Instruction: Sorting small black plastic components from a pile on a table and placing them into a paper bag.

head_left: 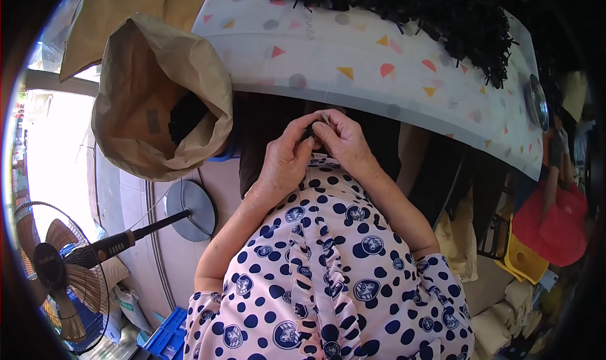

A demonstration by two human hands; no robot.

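While both hands meet just below the table edge (pixel 404 117), the left hand (pixel 287 158) and right hand (pixel 344 142) pinch one small black part (pixel 310 132) between fingertips. Its long axis is largely hidden, possibly pointing away from the body. Advisable: keep a firm fingertip hold, wrists steady, near the paper sack (pixel 158 95).

My hands (pixel 314 146) pinch a small matt black plastic piece (pixel 310 132); the counter (pixel 353 63) wears smooth, slightly glossy patterned sheeting, the sack (pixel 158 88) is rough creased brown paper, my blouse (pixel 328 278) soft dotted cloth.
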